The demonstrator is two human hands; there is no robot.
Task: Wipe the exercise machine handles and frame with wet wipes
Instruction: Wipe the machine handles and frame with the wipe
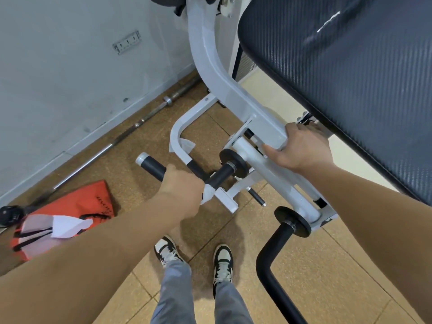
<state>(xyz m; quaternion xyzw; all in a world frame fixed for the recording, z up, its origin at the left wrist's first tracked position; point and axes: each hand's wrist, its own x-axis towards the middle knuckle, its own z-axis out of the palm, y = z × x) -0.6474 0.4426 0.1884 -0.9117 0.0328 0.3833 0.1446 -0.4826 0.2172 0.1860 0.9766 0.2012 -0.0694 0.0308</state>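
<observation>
Item: exercise machine, white-painted frame [224, 90], taken as our landmark throughout.

1. Black padded seat [346, 78], textured cover, fixed above and to the right of the frame; largest item.
2. Frame itself: a curved white tube descending from the top of view to a pivot block, with a lower white bracket on the cork-coloured floor [315, 265].
3. Grey wall [70, 66] to the left of the frame, carrying a small metal plate [127, 42].
4. Barbell [112, 143] lying on the floor along the wall base, left of the frame.
5. Orange bag [77, 206] with black straps, on the floor left and nearer us than the frame; white sheets [67, 226] lie on it.
6. Curved black bar [271, 260], attached at the frame's near end by a black disc.
7. Black handle [152, 166] with a silver end cap, projecting left from the frame's pivot.
8. Our left hand [184, 190], closed around the handle with a white wet wipe [208, 194] pressed between palm and grip; only a corner of the wipe shows.
9. Our right hand [301, 148], fingers curled over the frame's square tube just under the seat, gripping it; nothing else in it.
10. Two black-and-cream shoes [223, 258] on the floor, nearer us than the frame.
</observation>
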